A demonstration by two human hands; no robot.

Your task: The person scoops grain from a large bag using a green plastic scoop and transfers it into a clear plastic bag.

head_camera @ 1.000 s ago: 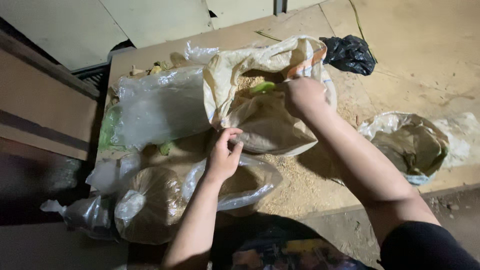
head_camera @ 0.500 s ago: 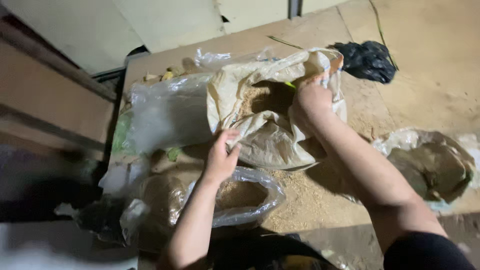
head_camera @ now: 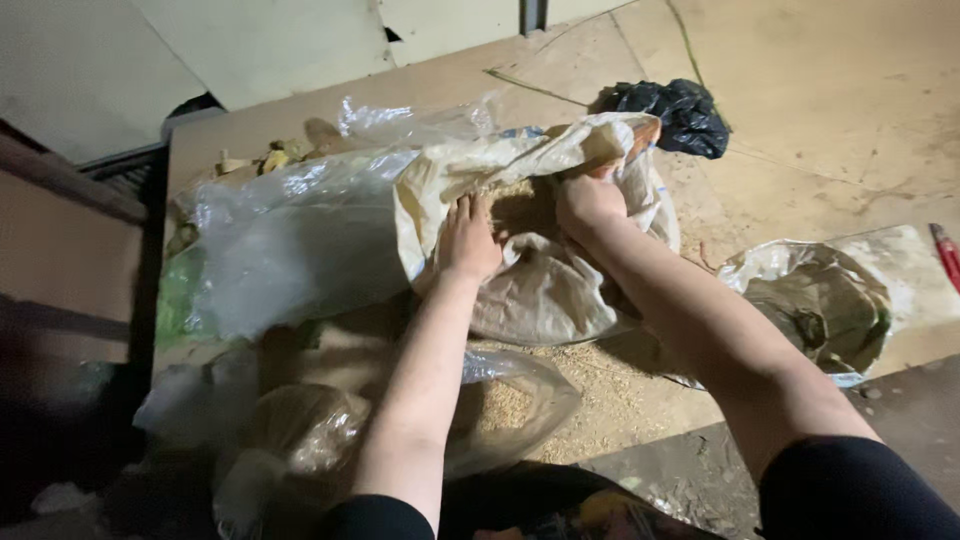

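We stretch both bare forearms forward, left hand (head_camera: pixel 468 240) flat with fingers extended, right hand (head_camera: pixel 588 198) curled closed.

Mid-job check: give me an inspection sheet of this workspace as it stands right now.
Surface: tan floor, loose grain scattered near the sack.
Job's things: open beige sack holding grain.
Clutter: clear plastic bags, grain-filled clear bag, black bag, crumpled bag, red object at the right edge.
Grippers: left hand and right hand both at the sack's mouth; grip hidden.
Cables: nothing seen.
Surroundings: pale wall panels, dark shelving.
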